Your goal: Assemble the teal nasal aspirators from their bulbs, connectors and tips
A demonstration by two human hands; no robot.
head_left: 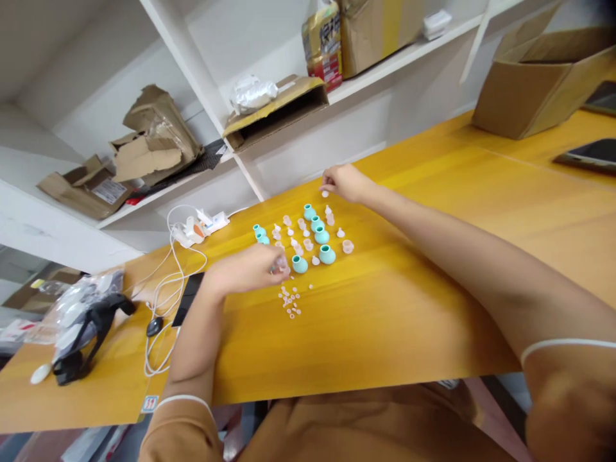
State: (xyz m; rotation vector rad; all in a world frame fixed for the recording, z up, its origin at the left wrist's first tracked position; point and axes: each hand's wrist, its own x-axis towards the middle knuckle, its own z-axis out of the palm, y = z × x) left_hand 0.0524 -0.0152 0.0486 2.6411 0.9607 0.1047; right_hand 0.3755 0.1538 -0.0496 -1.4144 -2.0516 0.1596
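Several small teal vase-shaped pieces and pale pink parts lie in a cluster on the yellow table. Tiny pink rings are scattered just in front of them. My left hand is closed beside a teal piece, its fingertips pinching something small that I cannot make out. My right hand reaches to the far edge of the cluster, fingers pinched on a small pink piece.
A white cable with a charger and a black mouse-like item lie at left, by a black tool and plastic bag. Cardboard boxes stand at right and on white shelves. A tablet lies far right.
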